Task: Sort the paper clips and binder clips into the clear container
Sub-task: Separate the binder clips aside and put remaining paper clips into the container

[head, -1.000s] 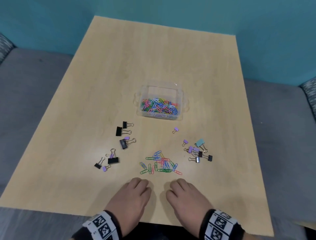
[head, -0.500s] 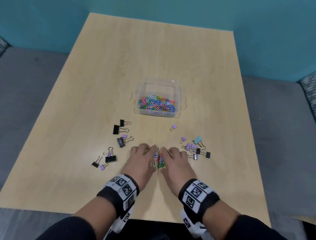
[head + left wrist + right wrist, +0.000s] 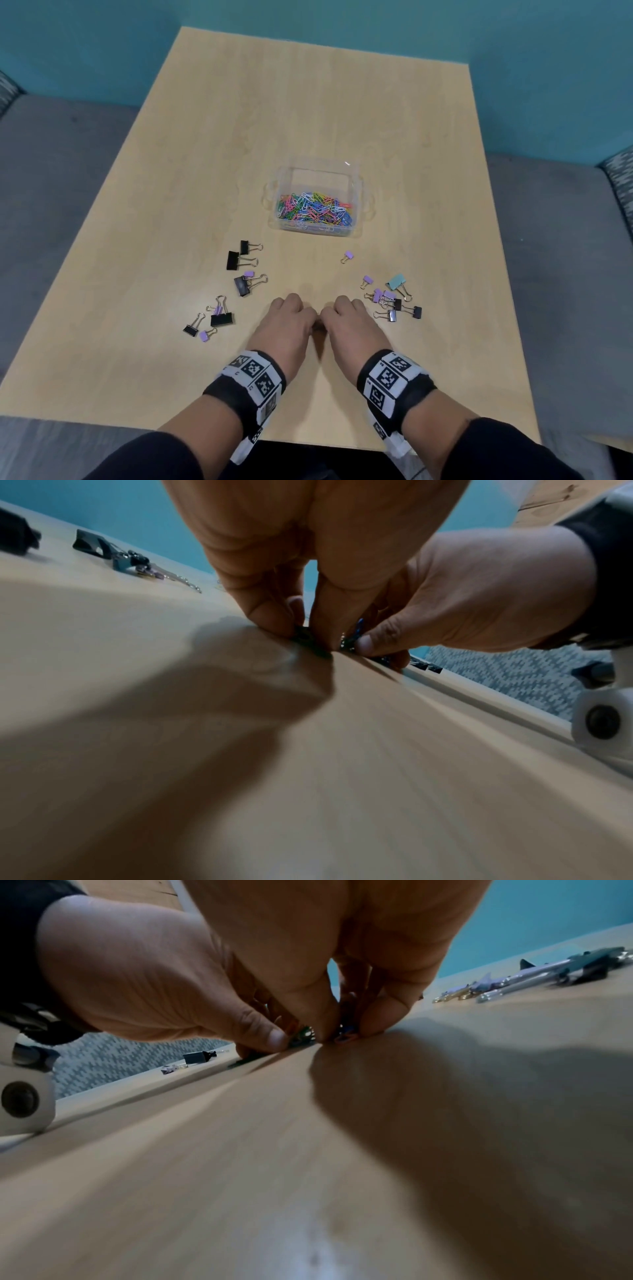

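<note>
Both my hands are curled knuckle to knuckle over the loose pile of coloured paper clips near the table's front. My left hand (image 3: 289, 313) pinches clips against the wood between thumb and fingertips (image 3: 274, 615). My right hand (image 3: 347, 313) does the same, and a blue clip (image 3: 358, 630) and a green clip (image 3: 303, 1035) peek out between the fingers. The head view hides the pile under my hands. Beyond them stands the clear container (image 3: 320, 233), with many coloured paper clips (image 3: 313, 212) in its near half. Binder clips lie loose on both sides.
Black and purple binder clips (image 3: 241, 270) are scattered left of my hands, with more (image 3: 219, 318) nearer the left edge. Purple, black and one teal binder clip (image 3: 390, 298) lie to the right, and a lone purple one (image 3: 347, 256) sits before the container. The wooden table (image 3: 308, 102) stretches beyond.
Both hands moved forward from the table's near edge onto the paper clip pile, raked it together, and now curl round the clips, which they hide in the head view.
</note>
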